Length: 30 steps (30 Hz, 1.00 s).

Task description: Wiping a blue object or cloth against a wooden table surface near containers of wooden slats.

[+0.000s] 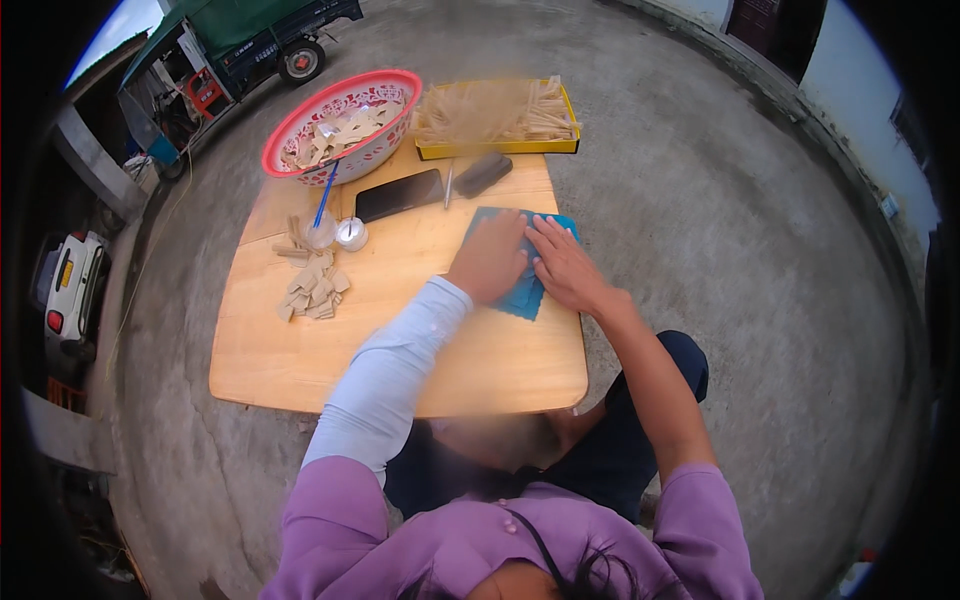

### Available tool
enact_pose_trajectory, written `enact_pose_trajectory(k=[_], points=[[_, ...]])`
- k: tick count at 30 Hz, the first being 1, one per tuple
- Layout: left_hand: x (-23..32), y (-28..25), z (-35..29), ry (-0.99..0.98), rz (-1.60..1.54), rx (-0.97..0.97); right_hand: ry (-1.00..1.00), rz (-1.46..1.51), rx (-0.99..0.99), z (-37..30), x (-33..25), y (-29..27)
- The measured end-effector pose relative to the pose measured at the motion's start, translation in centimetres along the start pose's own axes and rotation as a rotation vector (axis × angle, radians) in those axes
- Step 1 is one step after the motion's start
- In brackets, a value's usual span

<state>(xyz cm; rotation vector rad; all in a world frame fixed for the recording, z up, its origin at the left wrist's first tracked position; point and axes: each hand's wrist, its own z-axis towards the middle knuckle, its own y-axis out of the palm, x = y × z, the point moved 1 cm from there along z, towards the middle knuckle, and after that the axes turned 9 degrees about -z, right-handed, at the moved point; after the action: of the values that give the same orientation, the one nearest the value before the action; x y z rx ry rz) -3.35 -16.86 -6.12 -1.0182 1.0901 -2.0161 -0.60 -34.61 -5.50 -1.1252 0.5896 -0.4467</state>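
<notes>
A blue cloth [522, 300] lies at the right side of the wooden table, under both my hands. My left hand [488, 262], its wrist in a pale sleeve, presses on the cloth with bent fingers held close together; the fingertips are partly hidden. Flat on the cloth's right part rests my right hand [565, 265], fingers stretched out toward the left hand. Just beyond the cloth are a dark grey block-like object [483, 176], a slim pen-like stick [448, 188] and a black smartphone [398, 195].
On the table [450, 365], small tan flat pieces [315, 287] lie in a heap at left, near a white jar [351, 234] and a clear cup [320, 236] with a blue stick [325, 197]. A red-rimmed basin [392, 139] and a yellow tray [500, 149] of thin strips stand behind.
</notes>
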Motion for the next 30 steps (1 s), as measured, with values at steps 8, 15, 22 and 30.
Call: enact_pose_trajectory(k=[8,15,22,30], points=[[-1.5,2.3,5.2,-0.271,-0.056,0.107,0.078,0.165,-0.031,4.8,4.5,1.5],[3.7,0.7,-2.2,-0.027,-0.034,0.064,0.057,-0.087,0.082,-4.5,-2.9,-0.6],[11.7,-3.3,-11.5,-0.039,-0.131,-0.101,0.130,-0.015,0.011,-13.1,-12.6,-3.3],[6.2,-4.0,-10.3,-0.081,-0.092,-0.089,-0.090,-0.046,0.094,-6.9,-9.3,-0.5]])
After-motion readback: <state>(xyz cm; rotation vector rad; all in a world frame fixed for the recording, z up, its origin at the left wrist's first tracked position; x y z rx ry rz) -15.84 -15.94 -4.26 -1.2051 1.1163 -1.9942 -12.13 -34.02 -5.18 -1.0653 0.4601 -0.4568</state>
